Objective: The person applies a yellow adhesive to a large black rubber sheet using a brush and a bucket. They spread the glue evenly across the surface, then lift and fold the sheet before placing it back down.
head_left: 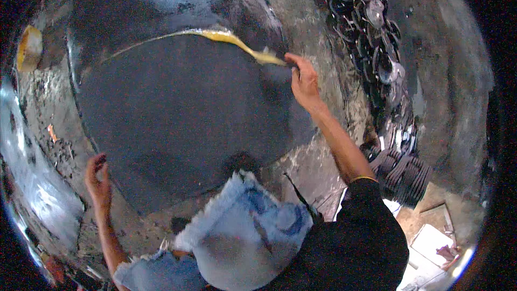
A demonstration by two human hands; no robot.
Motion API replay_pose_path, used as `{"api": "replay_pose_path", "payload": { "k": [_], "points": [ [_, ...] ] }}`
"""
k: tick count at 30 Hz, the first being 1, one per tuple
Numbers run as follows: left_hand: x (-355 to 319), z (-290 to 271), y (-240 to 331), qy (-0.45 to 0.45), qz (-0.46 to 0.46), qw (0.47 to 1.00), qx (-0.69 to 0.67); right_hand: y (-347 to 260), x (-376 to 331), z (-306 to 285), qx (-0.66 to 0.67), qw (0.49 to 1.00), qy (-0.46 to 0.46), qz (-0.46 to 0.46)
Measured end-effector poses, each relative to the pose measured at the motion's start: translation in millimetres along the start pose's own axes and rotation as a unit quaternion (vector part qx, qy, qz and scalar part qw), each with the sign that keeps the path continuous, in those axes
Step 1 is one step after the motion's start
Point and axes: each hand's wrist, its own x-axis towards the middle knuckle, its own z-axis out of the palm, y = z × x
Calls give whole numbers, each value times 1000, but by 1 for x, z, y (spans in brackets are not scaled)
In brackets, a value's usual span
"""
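A broad dark grey sheet (183, 108), probably rubber, lies spread in front of me. Along its far edge runs a narrow yellow strip (223, 37), wider toward the right and slightly raised there. At the far right corner, my right hand (305, 78) pinches the sheet's edge between thumb and fingers, where the yellow strip ends. My left hand (98, 183) is beside the sheet's near left edge, its fingers curved and apart with nothing visible in them. Whether it touches the sheet, I cannot tell. Frayed blue denim (242, 210) on my legs borders the near side.
A heap of dark, ring-like pieces (371, 27) stretches along the right. Below it sits a bundle of ribbed dark strips (401, 175). A yellow roll, possibly tape, (29, 48) stands at the far left. Beyond the sheet is a shiny black surface (172, 0).
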Motion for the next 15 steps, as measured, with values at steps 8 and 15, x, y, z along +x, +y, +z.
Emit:
{"api": "replay_pose_path", "payload": {
  "k": [8, 15],
  "points": [
    [-104, 51, -19, 24, 64, 986, 150, -71, -58, -1, 12, 963, 76, 257],
    [-122, 86, -2, 33, 1, 991, 133, -2, 53, 44, -191, 950, 29, 246]
  ]
}}
